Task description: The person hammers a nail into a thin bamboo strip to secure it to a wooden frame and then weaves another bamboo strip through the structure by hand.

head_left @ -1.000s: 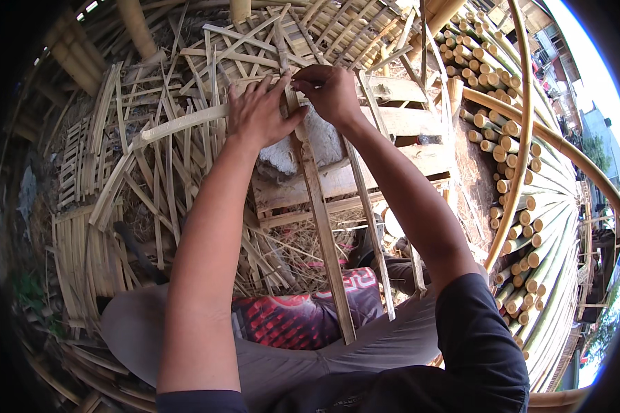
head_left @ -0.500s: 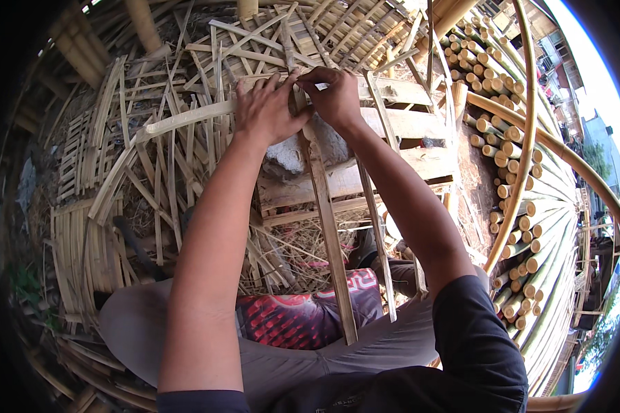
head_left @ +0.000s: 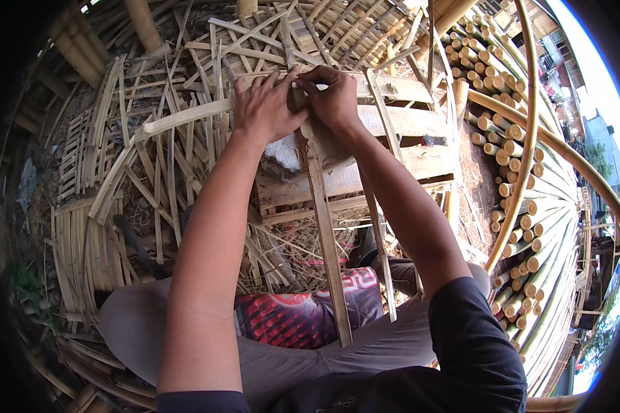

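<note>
bright sky (head_left: pixel 596 76), sunlit reddish ground (head_left: pixel 477 175), bamboo posts (head_left: pixel 143 26)

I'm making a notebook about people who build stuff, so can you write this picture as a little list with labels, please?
Left hand: laid over a long bamboo strip
Right hand: thumb and finger pinched together near the strip; too small to tell what's between
Under the strip: a rough grey block, partly hidden, and pale wooden planks
Between the legs: red and dark patterned cloth
Picture's right: stacked bamboo poles
Picture's left: many thin bamboo slats
</note>
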`<control>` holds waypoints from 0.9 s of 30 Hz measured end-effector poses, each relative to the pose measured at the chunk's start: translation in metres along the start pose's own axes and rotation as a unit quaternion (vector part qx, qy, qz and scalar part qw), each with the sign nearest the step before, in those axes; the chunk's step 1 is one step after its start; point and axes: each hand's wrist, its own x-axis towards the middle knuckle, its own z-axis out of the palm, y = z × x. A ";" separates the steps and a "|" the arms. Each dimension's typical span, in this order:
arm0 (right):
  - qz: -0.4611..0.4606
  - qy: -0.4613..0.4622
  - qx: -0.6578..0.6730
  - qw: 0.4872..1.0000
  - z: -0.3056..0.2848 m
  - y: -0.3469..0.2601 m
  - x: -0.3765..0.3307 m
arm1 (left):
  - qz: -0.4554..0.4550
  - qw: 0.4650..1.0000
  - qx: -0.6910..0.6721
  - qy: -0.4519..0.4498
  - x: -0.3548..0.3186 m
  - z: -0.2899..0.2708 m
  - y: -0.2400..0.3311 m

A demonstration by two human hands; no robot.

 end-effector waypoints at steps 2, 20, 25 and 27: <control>0.001 -0.002 -0.002 1.000 0.000 -0.002 0.000 | 0.002 0.999 -0.007 0.032 -0.002 0.004 -0.002; 0.052 0.081 0.191 0.977 -0.011 0.009 0.010 | 0.024 0.995 -0.037 0.087 0.001 0.009 -0.003; 0.044 0.079 0.153 0.984 0.002 0.010 0.008 | 0.037 0.991 -0.051 0.118 -0.008 0.013 -0.008; 0.044 0.099 0.155 0.982 -0.009 0.017 0.004 | 0.058 0.980 -0.129 0.139 -0.016 -0.002 0.017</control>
